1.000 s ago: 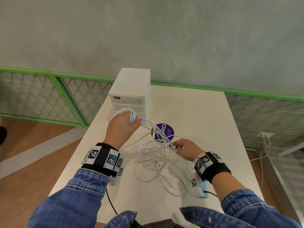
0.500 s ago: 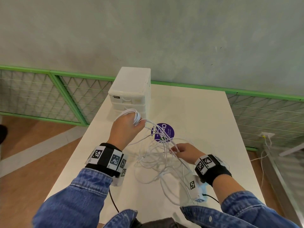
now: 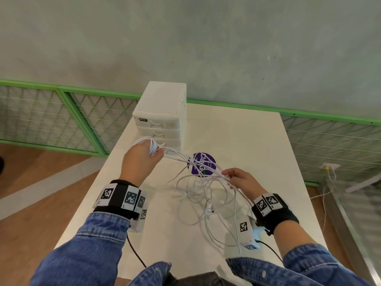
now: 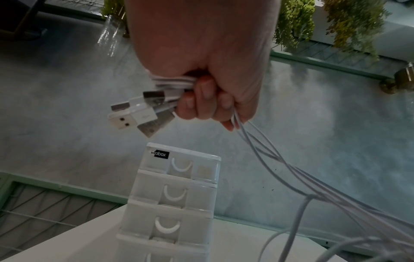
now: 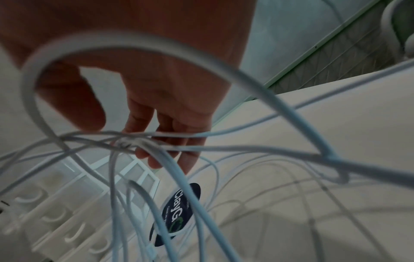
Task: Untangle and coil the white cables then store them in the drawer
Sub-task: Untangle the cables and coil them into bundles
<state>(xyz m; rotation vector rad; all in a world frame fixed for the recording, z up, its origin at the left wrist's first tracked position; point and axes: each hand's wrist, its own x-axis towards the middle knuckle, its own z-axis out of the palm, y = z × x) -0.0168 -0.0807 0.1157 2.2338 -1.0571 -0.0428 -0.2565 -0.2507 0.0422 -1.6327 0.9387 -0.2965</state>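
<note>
We had our left hand point(image 3: 142, 159) clenched around a started coil of the white cables point(image 3: 198, 188), with the USB plugs point(image 4: 139, 111) poking out of the fist, just in front of the small drawer unit point(image 3: 162, 114). From that fist several strands ran taut across to our right hand point(image 3: 240, 179), whose fingers point(image 5: 156, 141) were only loosely curled, the strands lying across them where they bunched into a knot; whether it truly pinched them we could not tell. The rest of the bundle lay in loose overlapping loops on the tabletop point(image 3: 237, 137), partly over the purple sticker point(image 3: 203, 164). All the drawers looked closed, so storing was well off in our judgement. The risk, as we read it: the strands between the hands were crossed, and pulling harder would likely cinch that knot tight rather than free it. A loop also hung round the right wrist area in the wrist view, which could snag and drag the pile. And the plugs could slip from the fist, letting the coil spring apart. Against a second earlier, our right hand had lifted and moved out to the right, the strands had gone from slack to stretched, and more of the tangle had risen off the tabletop.
</note>
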